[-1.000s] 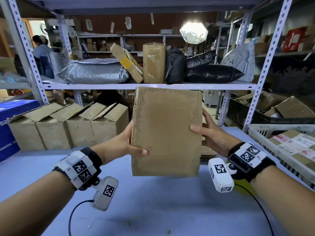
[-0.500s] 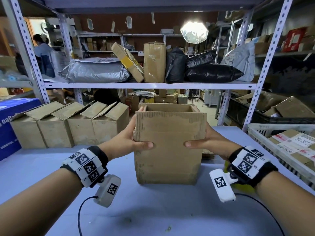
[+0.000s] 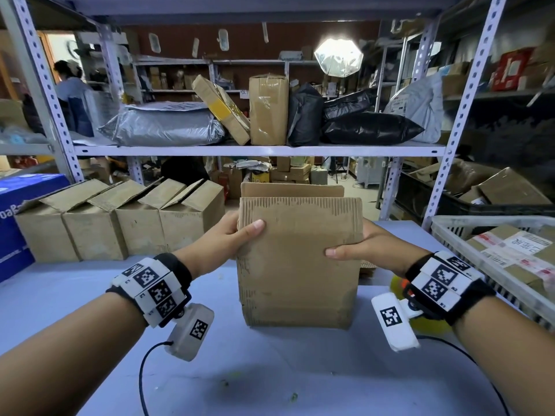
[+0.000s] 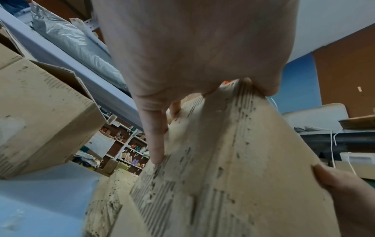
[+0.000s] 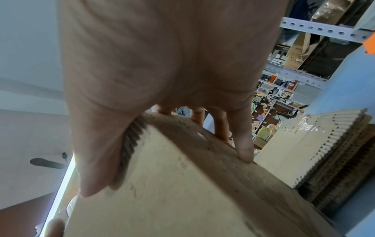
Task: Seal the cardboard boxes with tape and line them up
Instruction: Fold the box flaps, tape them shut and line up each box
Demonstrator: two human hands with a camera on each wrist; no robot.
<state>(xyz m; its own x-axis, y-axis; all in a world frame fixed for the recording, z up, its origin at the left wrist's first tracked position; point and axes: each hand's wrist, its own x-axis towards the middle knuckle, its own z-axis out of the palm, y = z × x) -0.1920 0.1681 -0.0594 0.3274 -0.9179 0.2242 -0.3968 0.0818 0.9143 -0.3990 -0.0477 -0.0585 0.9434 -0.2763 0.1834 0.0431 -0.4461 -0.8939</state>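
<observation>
A worn cardboard box (image 3: 295, 262) stands upright on the blue table (image 3: 270, 370) in front of me, its top flaps standing up. My left hand (image 3: 228, 235) grips its upper left edge, thumb on the near face and fingers behind. My right hand (image 3: 363, 244) grips the right edge the same way. The wrist views show the box (image 4: 213, 176) (image 5: 182, 184) pinched between thumb and fingers of each hand (image 4: 182, 80) (image 5: 162, 96). A row of several boxes with raised flaps (image 3: 120, 220) stands at the back left. A yellow and orange object (image 3: 402, 288), partly hidden, lies behind my right wrist.
A blue carton (image 3: 15, 217) sits at the far left. A white basket (image 3: 468, 235) of labelled parcels stands at the right. A stack of flat cardboard (image 5: 316, 152) lies behind the box. The shelf (image 3: 255, 150) above carries bags and parcels. A person (image 3: 72, 94) stands far back left.
The box was held flat and raised a second ago; it has been opened out and set down on the table. Both hands have slid to its upper edges.
</observation>
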